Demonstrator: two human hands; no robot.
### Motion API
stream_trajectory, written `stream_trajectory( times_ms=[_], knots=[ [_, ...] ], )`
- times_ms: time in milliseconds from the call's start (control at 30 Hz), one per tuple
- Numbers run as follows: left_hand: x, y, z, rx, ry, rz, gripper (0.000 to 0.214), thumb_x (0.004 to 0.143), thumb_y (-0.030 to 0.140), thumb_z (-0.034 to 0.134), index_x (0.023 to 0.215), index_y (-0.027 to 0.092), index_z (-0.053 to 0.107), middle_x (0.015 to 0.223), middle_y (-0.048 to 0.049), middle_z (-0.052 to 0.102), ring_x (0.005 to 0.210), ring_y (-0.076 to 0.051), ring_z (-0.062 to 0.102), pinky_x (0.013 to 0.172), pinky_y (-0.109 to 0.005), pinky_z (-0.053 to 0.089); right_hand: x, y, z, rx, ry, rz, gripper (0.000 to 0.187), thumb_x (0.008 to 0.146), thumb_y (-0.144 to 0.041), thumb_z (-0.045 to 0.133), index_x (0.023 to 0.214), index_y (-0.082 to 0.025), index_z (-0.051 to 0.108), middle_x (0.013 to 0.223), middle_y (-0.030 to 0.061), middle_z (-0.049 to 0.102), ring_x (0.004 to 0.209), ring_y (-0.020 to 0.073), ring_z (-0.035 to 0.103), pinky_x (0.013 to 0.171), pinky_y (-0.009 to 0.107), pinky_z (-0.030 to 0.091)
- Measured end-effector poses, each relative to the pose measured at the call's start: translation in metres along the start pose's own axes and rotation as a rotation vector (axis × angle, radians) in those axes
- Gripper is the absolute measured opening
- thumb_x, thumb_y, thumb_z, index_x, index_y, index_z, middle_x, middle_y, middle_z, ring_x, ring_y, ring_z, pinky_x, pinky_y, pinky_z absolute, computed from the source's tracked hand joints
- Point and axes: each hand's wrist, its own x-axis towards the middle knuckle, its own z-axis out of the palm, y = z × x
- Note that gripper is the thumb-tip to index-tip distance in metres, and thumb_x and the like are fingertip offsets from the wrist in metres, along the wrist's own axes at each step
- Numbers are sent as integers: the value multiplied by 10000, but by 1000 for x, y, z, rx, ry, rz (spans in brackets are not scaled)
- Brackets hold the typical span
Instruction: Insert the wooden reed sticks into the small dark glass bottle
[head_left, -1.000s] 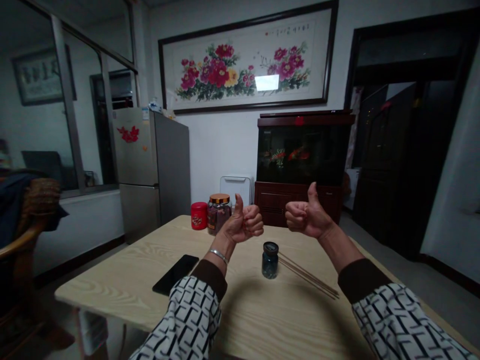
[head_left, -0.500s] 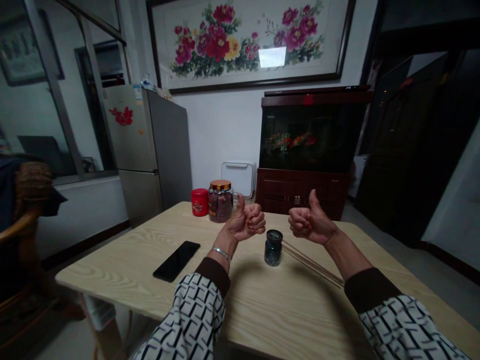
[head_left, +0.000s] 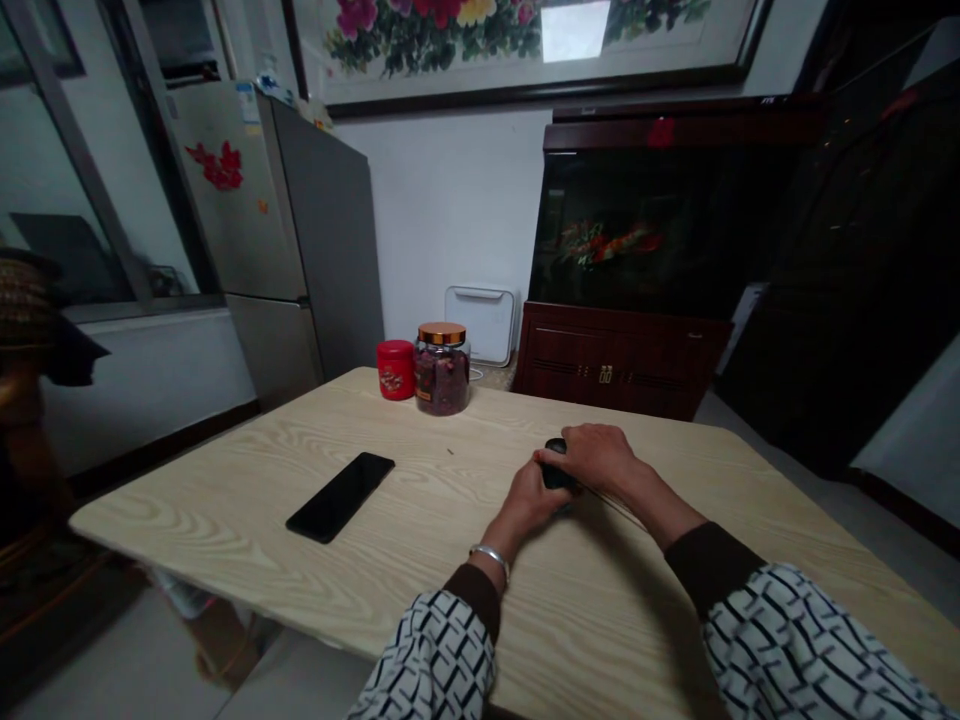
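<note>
A small dark glass jar [head_left: 556, 475] with a dark lid [head_left: 556, 445] stands on the table, mostly covered by my hands. My left hand [head_left: 529, 500] is closed around its body from the near left side. From the right, my right hand [head_left: 600, 455] grips the jar's top, thumb at the near side and fingers around the far side of the lid. Under my right wrist, thin brown sticks [head_left: 616, 508] lie on the tabletop, largely hidden by that arm.
A black phone [head_left: 341, 497] lies on the left of the wooden table [head_left: 420, 560]. Towards the back edge stand a red canister [head_left: 396, 370] and a big clear jar [head_left: 442, 375] with a copper-coloured lid. Beyond are a fridge [head_left: 330, 220] and a fish tank [head_left: 622, 230].
Both hands were raised in thumbs-up on either side of the jar. They have come down and together and now hold it. The camera view has tilted downward.
</note>
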Motion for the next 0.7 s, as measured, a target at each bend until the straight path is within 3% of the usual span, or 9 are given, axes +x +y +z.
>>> stream_trajectory(
  times_ms=[100, 167, 233, 300, 433, 533, 600, 667, 700],
  knots=[
    [1, 0, -4, 80, 39, 27, 553, 660, 347, 833, 1132, 147, 624, 1012, -73, 707, 896, -224, 640, 753, -296, 492, 8, 15, -3, 120, -128, -150, 517, 854, -514, 566, 1211, -160, 688, 1149, 196, 695, 1059, 348, 659, 887, 440, 469],
    [1, -1, -7, 94, 33, 33, 603, 664, 390, 836, 1167, 148, 608, 1035, -86, 707, 908, -231, 644, 763, -306, 495, 11, 26, -5, 264, -219, -341, 677, 768, -377, 661, 1413, -205, 543, 1325, 151, 613, 1180, 308, 605, 968, 406, 454],
    [1, -4, -7, 76, 26, 41, 611, 670, 402, 835, 1175, 150, 601, 1043, -88, 707, 915, -230, 646, 769, -305, 496, 12, 32, -5, 349, -229, -432, 908, 724, -386, 708, 1538, -188, 359, 1509, 158, 449, 1338, 301, 487, 1059, 389, 406],
    [2, -8, -4, 44, 22, 56, 573, 679, 365, 829, 1161, 152, 602, 1033, -81, 709, 906, -218, 649, 767, -293, 493, 13, 30, -5, 317, -183, -330, 978, 739, -533, 702, 1551, -151, 312, 1546, 198, 389, 1364, 333, 458, 1073, 418, 395],
    [3, -8, -3, 85, 20, 31, 518, 686, 314, 810, 1137, 146, 616, 1014, -78, 711, 895, -215, 650, 752, -286, 483, 12, 20, -6, 91, -167, -78, 698, 843, -688, 516, 1247, -134, 642, 1188, 231, 666, 1110, 390, 632, 933, 496, 454],
    [2, -5, -7, 120, 14, 28, 589, 667, 353, 831, 1172, 154, 603, 1040, -82, 709, 920, -233, 647, 756, -298, 482, 12, 21, -10, 155, -214, -269, 621, 829, -513, 610, 1343, -166, 588, 1257, 189, 643, 1167, 341, 608, 958, 439, 456],
    [1, -3, -8, 93, 1, 45, 618, 660, 373, 841, 1183, 155, 594, 1054, -87, 706, 929, -237, 645, 764, -305, 487, 12, 24, -12, 243, -203, -388, 889, 727, -430, 724, 1511, -172, 394, 1465, 180, 490, 1310, 314, 511, 1027, 388, 428],
    [0, -2, -9, 46, -12, 50, 602, 667, 353, 836, 1180, 152, 593, 1041, -87, 706, 919, -232, 647, 769, -306, 492, 12, 24, -14, 259, -159, -344, 1042, 669, -489, 773, 1545, -155, 318, 1529, 202, 403, 1345, 331, 473, 1043, 393, 418],
    [0, -2, -9, 29, -11, 49, 579, 671, 333, 829, 1170, 152, 598, 1029, -83, 706, 911, -227, 648, 772, -305, 494, 12, 23, -15, 235, -148, -278, 999, 679, -546, 759, 1512, -150, 376, 1488, 215, 452, 1300, 349, 512, 1016, 414, 434]
  ],
)
